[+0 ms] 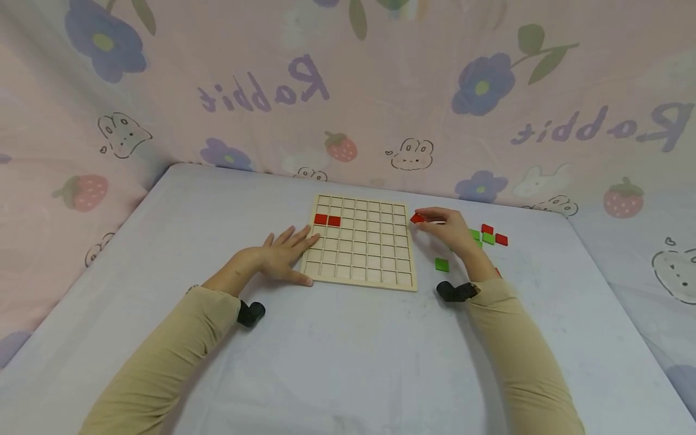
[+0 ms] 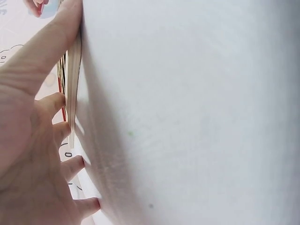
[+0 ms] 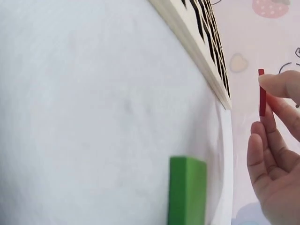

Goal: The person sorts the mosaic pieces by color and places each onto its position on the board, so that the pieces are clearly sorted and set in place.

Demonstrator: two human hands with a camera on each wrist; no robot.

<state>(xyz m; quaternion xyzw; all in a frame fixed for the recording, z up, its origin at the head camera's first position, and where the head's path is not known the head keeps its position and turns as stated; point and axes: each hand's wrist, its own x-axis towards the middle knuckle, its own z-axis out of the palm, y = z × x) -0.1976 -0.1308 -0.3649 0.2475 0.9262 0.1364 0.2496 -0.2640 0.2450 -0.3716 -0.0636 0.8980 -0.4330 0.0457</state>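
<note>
A light wooden grid board (image 1: 359,241) lies flat on the table. Two red square tiles (image 1: 327,220) sit side by side in cells near its left edge. My left hand (image 1: 285,254) is spread along the board's left side, its fingers straight and touching the frame; the left wrist view shows the thumb against the board's edge (image 2: 73,89). Off the board's right edge, my right hand (image 1: 443,228) pinches a red tile (image 3: 262,93) between thumb and fingers, held above the table. A green tile (image 1: 442,264) lies below that hand.
Several green and red tiles (image 1: 501,240) lie loose to the right of my right hand, some partly hidden by the hand and wrist. A patterned curtain (image 1: 359,90) hangs behind the white table (image 1: 348,356). A black wrist camera (image 1: 251,314) is on each arm.
</note>
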